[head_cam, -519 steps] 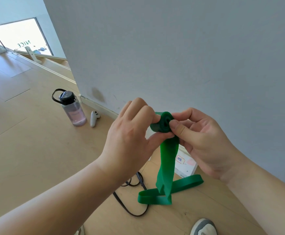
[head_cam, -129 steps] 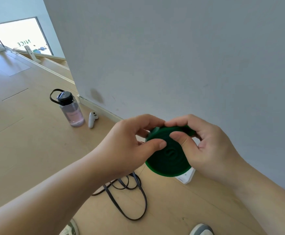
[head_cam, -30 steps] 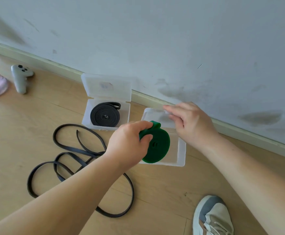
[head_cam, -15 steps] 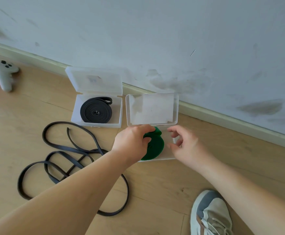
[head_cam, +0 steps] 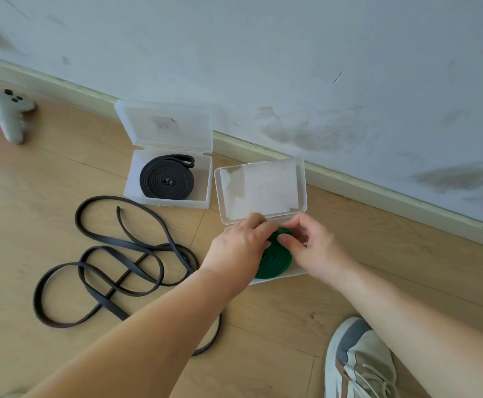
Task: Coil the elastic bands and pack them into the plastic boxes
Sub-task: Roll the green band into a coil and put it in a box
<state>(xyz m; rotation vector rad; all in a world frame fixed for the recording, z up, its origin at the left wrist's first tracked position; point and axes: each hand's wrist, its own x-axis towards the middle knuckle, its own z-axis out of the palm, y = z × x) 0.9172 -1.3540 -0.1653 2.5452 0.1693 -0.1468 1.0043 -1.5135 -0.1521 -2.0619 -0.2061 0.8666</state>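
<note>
Surroundings first. We note a loose black elastic band (head_cam: 113,262) sprawled in loops on the wooden floor (head_cam: 406,254), left of the working area; our left forearm crosses over its near end. A grey handheld controller (head_cam: 11,113) lies at far left near the baseboard (head_cam: 378,188), with a pink object cut off by the frame edge beside it. A grey and white sneaker (head_cam: 360,363) sits at lower right.

Two clear plastic boxes stand open by the wall. The left box (head_cam: 205,179) holds a coiled black band (head_cam: 167,180), its loose tail lying along the top of the coil. Just beside it, the right box (head_cam: 297,272) has its lid (head_cam: 260,189) tipped back.

The green coiled band (head_cam: 274,261) lies flat in the right box, tightly wound, partly hidden by both hands. The left hand (head_cam: 237,251) is curled over the coil's left side, fingers bent onto it. The right hand (head_cam: 312,245) pinches the coil's top edge with thumb and fingertips.
</note>
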